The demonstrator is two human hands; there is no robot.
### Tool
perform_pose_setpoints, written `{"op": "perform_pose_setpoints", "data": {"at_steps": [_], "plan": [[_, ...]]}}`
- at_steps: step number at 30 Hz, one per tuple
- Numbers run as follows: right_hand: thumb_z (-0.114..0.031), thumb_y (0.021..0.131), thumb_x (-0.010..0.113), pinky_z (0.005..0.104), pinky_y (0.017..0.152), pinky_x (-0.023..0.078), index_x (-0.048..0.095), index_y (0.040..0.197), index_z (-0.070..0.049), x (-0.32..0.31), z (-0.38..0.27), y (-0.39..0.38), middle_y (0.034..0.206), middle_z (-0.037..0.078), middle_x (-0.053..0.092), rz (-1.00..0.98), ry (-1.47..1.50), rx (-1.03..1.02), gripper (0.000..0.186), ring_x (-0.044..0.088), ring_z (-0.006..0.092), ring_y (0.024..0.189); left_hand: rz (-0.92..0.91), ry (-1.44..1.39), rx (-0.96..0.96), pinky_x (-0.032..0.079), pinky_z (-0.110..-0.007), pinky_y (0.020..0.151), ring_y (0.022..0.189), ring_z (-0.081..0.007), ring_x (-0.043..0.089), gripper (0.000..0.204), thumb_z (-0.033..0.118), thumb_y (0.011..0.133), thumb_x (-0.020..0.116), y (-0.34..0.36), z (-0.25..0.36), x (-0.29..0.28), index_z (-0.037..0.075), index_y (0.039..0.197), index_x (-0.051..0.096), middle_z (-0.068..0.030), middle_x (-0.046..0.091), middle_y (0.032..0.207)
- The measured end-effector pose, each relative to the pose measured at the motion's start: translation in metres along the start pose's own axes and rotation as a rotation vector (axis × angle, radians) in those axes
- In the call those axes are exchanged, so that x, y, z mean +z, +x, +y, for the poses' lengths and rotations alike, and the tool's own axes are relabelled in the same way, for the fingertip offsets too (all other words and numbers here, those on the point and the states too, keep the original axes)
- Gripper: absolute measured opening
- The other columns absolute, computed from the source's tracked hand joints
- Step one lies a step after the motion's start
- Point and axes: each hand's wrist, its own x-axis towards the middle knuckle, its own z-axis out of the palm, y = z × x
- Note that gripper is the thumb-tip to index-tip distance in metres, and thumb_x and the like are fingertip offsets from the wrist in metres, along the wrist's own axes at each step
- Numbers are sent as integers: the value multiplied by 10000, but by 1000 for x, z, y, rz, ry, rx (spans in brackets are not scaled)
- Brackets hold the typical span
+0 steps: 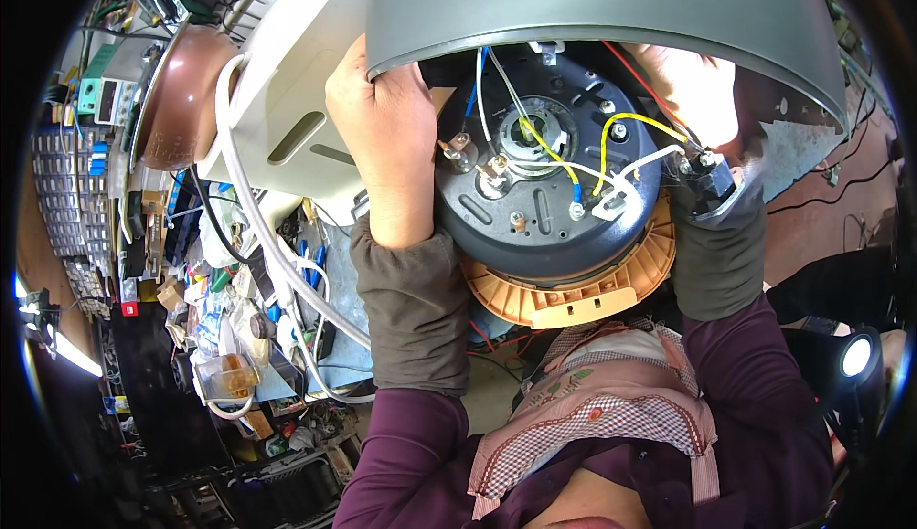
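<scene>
**Both hands grip an opened cooker, wiring exposed**

Nearest, between the two forearms, an orange plastic ring [573,302] edges the dark round base plate [544,195], which faces up with blue, yellow, white and red wires [611,137] crossing it. The left hand [387,137] is curled around the plate's left edge, fingers hidden under the grey outer shell [602,9]. The right hand [693,85] holds the right side, wrapped on the rim beside a black connector [712,180]; its fingertips are hidden too. Beyond both hands the shell arches over the plate. Left of the left hand lie a cream lid [287,99], a copper-coloured inner pot [181,99] and a white cord [258,233] on the cluttered bench [344,281].
</scene>
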Motion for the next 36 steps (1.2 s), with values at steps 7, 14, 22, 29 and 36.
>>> {"op": "perform_pose_setpoints", "data": {"at_steps": [7, 14, 22, 29, 36], "plan": [[11, 1008, 651, 360, 986, 549, 625, 1268, 28, 6, 5, 1, 1211, 122, 670, 15, 0, 10, 262, 654, 238, 1120, -6, 70, 75, 370, -270, 553, 586, -84, 467, 288, 61, 1050, 573, -2, -6, -1, -32, 778, 583, -3, 507, 607], [27, 1005, 650, 362, 980, 555, 621, 1265, 30, 8, 6, 3, 1208, 120, 668, 33, 16, 13, 261, 657, 236, 1115, 21, -25, -38, 373, -272, 556, 590, -85, 490, 287, 56, 1046, 577, -1, -2, 2, -27, 773, 596, -5, 530, 621], [45, 1002, 649, 364, 973, 561, 616, 1260, 33, 12, 7, 3, 1205, 117, 666, 52, 42, 15, 261, 660, 233, 1110, 24, -19, -1, 367, -273, 556, 583, -87, 481, 278, 51, 1040, 568, -1, -5, 1, -26, 775, 600, -2, 529, 622], [62, 999, 649, 366, 966, 567, 611, 1257, 36, 15, 7, 7, 1202, 115, 664, 69, 69, 7, 262, 663, 231, 1106, 27, -12, -25, 366, -280, 552, 583, -92, 482, 270, 58, 1032, 573, -1, -6, -2, -23, 776, 595, -6, 518, 610], [78, 996, 648, 369, 960, 572, 607, 1253, 39, 18, -1, 0, 1199, 113, 662, 147, 243, -98, 263, 666, 228, 1101, 46, 56, -50, 479, -302, 617, 632, -125, 582, 187, 91, 1018, 626, 0, -9, -1, -53, 973, 737, -65, 635, 659]]}}
